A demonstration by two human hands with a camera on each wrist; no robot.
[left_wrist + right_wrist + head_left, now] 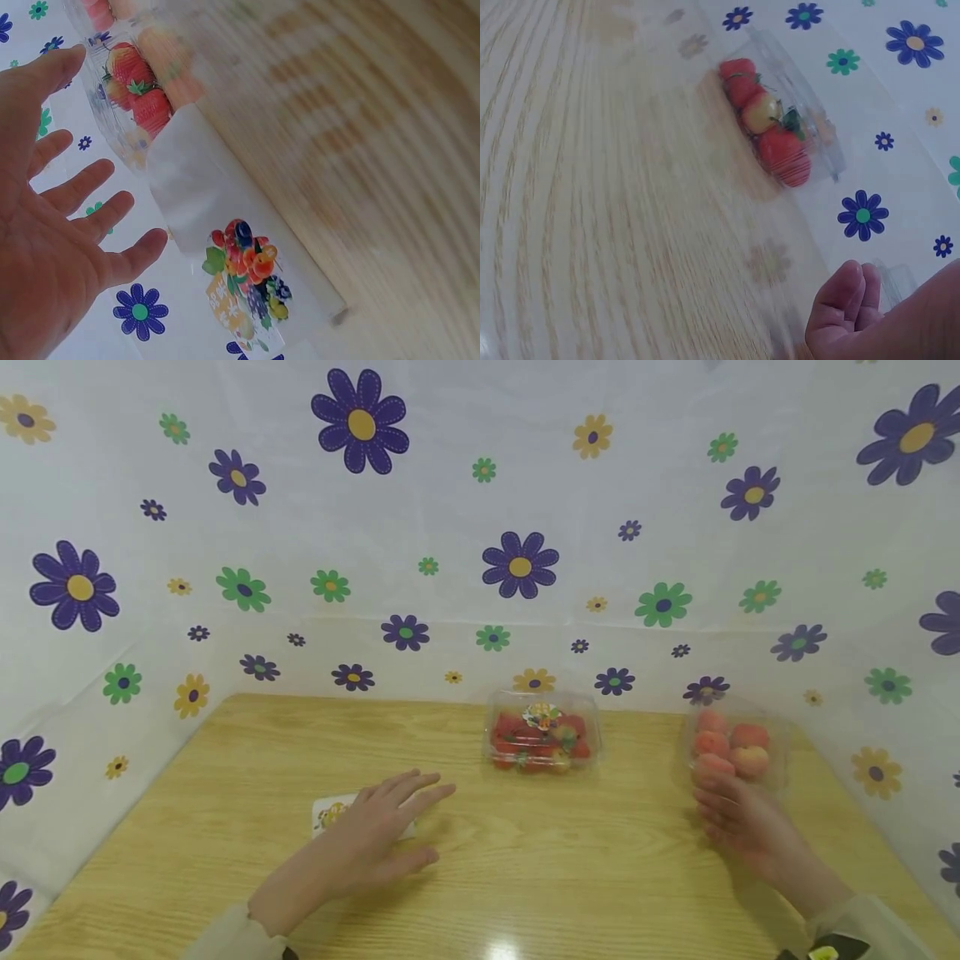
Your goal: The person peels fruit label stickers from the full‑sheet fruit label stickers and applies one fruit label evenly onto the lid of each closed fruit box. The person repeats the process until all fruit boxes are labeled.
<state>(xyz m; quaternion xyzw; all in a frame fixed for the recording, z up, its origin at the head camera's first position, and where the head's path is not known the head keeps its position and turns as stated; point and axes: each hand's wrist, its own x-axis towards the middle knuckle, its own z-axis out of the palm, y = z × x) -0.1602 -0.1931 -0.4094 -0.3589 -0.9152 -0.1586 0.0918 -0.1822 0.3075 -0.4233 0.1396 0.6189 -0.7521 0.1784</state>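
My left hand (367, 835) is over the left of the table with its fingers spread and holding nothing. Partly hidden below it in the head view is a white sheet (202, 172) with a printed fruit label (251, 277). My right hand (750, 835), blurred, has loosely bent fingers at the near left corner of a clear plastic box (776, 747) of peaches (750, 762), overlapping its front edge. The right wrist view shows those bent fingers (844, 289) with a bit of clear plastic behind them.
A closed clear box (487, 727) of strawberries (532, 752), with a fruit label (542, 717) on its lid, stands at the back middle of the wooden table (525, 860). Around the table hangs a white cloth (450, 510) printed with flowers.
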